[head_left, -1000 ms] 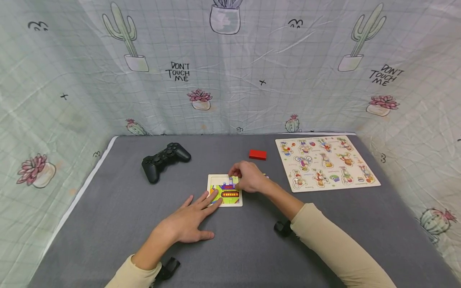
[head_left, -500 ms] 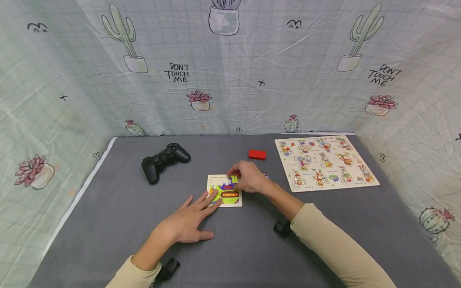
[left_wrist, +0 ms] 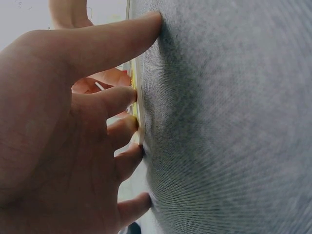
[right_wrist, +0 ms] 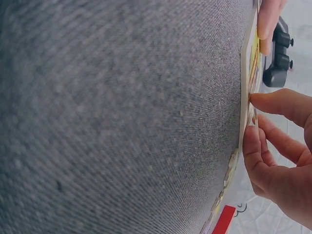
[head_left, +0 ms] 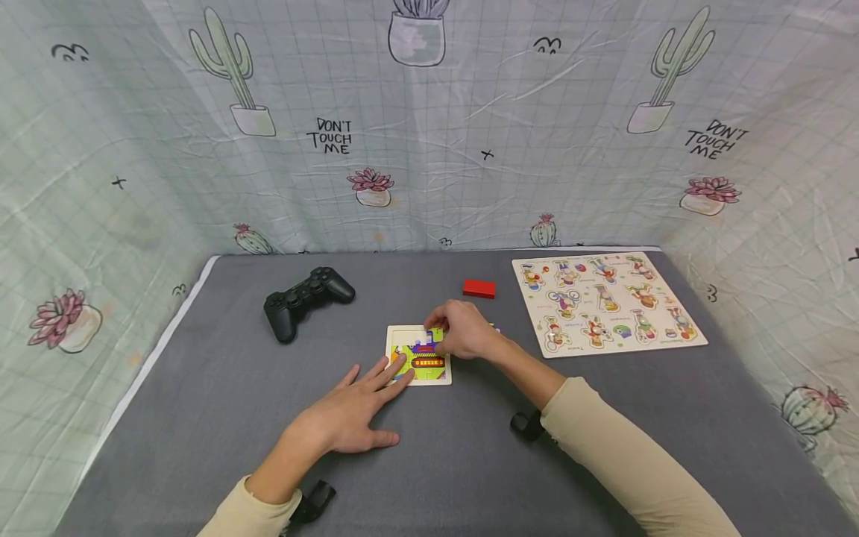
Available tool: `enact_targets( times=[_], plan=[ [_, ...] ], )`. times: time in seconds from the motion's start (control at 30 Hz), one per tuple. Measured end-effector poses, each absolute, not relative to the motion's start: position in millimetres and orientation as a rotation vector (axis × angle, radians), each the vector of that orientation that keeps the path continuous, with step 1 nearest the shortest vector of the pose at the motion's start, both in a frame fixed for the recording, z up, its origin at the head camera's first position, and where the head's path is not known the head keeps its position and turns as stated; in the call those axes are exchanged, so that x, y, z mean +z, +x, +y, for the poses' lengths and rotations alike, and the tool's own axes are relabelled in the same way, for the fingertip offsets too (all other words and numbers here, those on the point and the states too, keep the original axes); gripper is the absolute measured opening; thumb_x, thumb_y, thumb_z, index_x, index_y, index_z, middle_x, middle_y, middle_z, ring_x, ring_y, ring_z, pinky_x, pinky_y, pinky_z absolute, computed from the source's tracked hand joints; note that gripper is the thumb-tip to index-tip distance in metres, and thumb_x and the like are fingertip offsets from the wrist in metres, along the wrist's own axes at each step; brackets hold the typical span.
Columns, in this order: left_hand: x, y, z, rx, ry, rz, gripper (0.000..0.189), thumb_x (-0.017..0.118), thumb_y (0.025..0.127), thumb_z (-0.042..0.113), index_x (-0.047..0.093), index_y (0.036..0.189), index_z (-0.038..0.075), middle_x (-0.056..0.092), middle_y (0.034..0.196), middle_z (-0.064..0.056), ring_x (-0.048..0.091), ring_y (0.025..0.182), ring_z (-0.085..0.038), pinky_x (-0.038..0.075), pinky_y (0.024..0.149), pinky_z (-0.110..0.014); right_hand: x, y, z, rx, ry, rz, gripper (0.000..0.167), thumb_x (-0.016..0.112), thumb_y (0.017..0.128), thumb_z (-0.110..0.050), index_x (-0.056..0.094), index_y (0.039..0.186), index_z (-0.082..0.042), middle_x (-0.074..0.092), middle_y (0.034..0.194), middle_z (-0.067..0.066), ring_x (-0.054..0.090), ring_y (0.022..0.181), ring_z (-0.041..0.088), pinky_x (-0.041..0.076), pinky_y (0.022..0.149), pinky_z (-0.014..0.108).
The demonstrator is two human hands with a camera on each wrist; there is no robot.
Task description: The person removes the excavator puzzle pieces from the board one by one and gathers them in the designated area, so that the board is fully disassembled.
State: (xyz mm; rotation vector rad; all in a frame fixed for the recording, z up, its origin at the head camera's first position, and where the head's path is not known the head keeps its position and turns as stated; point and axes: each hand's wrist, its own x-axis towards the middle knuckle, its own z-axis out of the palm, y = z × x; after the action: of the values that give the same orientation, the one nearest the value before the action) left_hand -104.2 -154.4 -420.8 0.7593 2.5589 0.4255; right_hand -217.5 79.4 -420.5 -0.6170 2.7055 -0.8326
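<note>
Green piece [head_left: 438, 333] now shows at the right fingers; a second ago that patch wasn't visible. Hands, controller, block and board hold position.

Left to right, head view. Black game controller [head_left: 309, 300] on the grey cloth [head_left: 221, 418], left of centre. Left hand [head_left: 362, 410], lower left of centre: fingers spread, palm down, fingertips resting on the lower-left corner of the puzzle tray [head_left: 406, 330]. Tray lies flat just below frame centre; purple vehicle picture with orange tread fills its lower part, upper left is bare. Right hand [head_left: 464, 330] covers its upper-right corner, thumb and fingers curled, pinching the green piece there. Loose pieces [right_wrist: 227, 178] lie just past the tray edge, mostly hidden by that hand in head view. Red block [head_left: 479, 289] sits just above it. Animal-figure board [head_left: 584, 304] lies flat at right of centre.
</note>
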Motion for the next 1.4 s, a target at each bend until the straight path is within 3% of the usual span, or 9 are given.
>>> enact_targets(
  times=[0.4, 1.1, 1.4],
  plan=[
    [-421.2, -104.3, -154.4, 0.412, 0.748, 2.555, 0.093, 0.077, 0.093, 0.049, 0.026, 0.167, 0.026, 0.007, 0.177, 0.005, 0.010, 0.164, -0.027, 0.011, 0.128, -0.065, -417.9, -216.1, 84.9, -0.861, -0.582, 2.692, 0.033, 0.086, 0.079, -0.004, 0.080, 0.111, -0.011, 0.069, 0.103, 0.006, 0.058, 0.092, 0.018, 0.052, 0.084, 0.033],
    [-420.3, -104.2, -154.2, 0.424, 0.751, 2.555, 0.094, 0.078, 0.092, 0.048, 0.027, 0.167, 0.024, 0.007, 0.177, 0.003, 0.010, 0.164, -0.028, 0.011, 0.127, -0.066, -416.4, -217.5, 124.6, -1.003, -0.641, 2.708, 0.033, 0.085, 0.078, -0.002, 0.080, 0.110, -0.008, 0.076, 0.100, 0.007, 0.065, 0.086, 0.018, 0.056, 0.080, 0.035],
    [-420.2, -103.3, -154.6, 0.440, 0.763, 2.563, 0.094, 0.078, 0.092, 0.046, 0.027, 0.167, 0.023, 0.008, 0.177, 0.001, 0.012, 0.163, -0.030, 0.011, 0.127, -0.068, -415.5, -219.1, 145.5, -1.026, -0.631, 2.705, 0.035, 0.084, 0.079, -0.004, 0.079, 0.113, -0.006, 0.076, 0.105, 0.010, 0.068, 0.094, 0.023, 0.057, 0.084, 0.038]
  ],
)
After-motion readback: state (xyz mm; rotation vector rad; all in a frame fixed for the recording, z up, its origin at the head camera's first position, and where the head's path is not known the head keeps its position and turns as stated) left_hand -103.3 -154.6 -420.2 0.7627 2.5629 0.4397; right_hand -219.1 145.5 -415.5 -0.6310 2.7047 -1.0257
